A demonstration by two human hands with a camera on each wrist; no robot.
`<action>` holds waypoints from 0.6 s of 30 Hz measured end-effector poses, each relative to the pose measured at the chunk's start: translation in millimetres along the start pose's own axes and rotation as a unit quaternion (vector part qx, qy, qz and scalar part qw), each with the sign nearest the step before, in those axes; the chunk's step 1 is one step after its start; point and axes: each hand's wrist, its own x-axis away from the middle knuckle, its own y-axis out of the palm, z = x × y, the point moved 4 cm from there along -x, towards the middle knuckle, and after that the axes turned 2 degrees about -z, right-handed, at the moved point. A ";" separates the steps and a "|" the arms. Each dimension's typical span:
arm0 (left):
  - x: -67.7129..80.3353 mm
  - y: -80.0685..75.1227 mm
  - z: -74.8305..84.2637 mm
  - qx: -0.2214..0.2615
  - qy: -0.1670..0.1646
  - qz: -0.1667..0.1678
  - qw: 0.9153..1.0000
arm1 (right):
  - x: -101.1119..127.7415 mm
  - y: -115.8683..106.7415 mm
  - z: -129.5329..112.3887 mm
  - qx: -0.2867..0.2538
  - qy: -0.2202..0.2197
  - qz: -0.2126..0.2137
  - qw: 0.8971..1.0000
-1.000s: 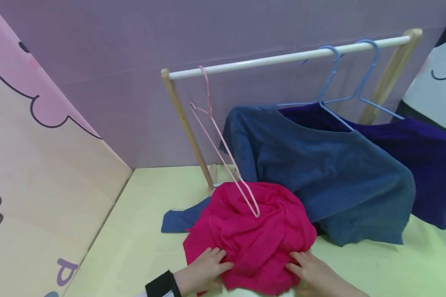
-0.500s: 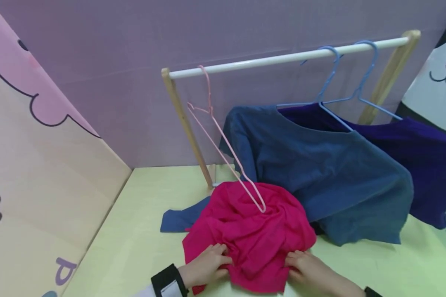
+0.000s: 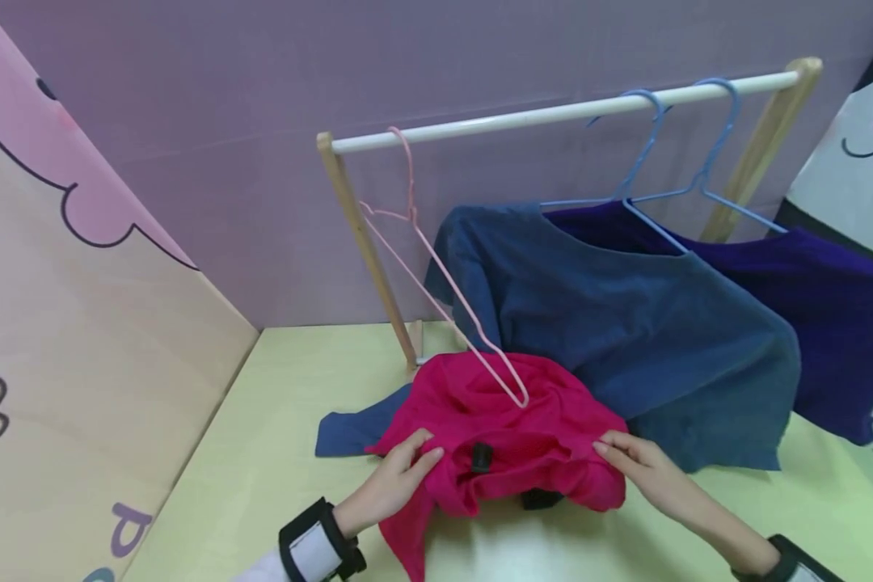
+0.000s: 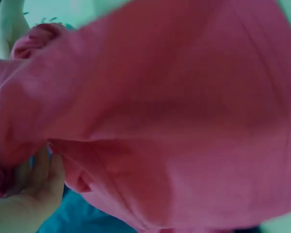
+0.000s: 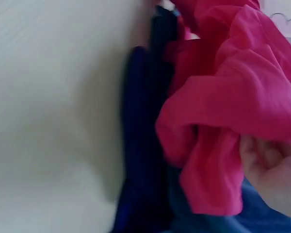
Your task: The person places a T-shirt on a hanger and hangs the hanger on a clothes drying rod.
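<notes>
At far left stands a pink and cream panel [image 3: 80, 323] with cartoon outlines, meeting the pale green worktop [image 3: 276, 420]. The left hand [image 3: 396, 485], a black and white wrist strap [image 3: 313, 546] behind it, grips the left edge of a crumpled red shirt [image 3: 509, 436]; its fingers [image 3: 415, 457] lie over the cloth with the thumb tucked beneath, and the left wrist view shows the fingers [image 4: 39, 170] pinching a fold of the red shirt [image 4: 174, 121]. The shirt lies bunched on the worktop in front of the rack, its near edge lifted between the two hands, and a small dark patch [image 3: 482, 457] shows on its front. A pink hanger [image 3: 436, 291] hooks on the white rail [image 3: 553, 113] near the left wooden post [image 3: 367, 250] and slants down so that its lower tip rests on the red shirt. A strip of blue cloth [image 3: 349, 428] pokes out from under the shirt on the left. The right hand [image 3: 636, 465] holds the shirt's right edge, its fingers [image 3: 614, 444] curled on the cloth; the right wrist view shows red fabric [image 5: 233, 111] gathered in the palm. Behind, a blue shirt [image 3: 626, 323] and a purple shirt [image 3: 829, 315] hang on blue hangers [image 3: 655, 162] from the rail, their hems touching the worktop.
</notes>
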 end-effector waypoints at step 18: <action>-1.4 -16.3 36.4 -0.021 0.019 0.064 0.998 | 5.2 -43.9 -39.1 0.046 0.061 0.127 0.989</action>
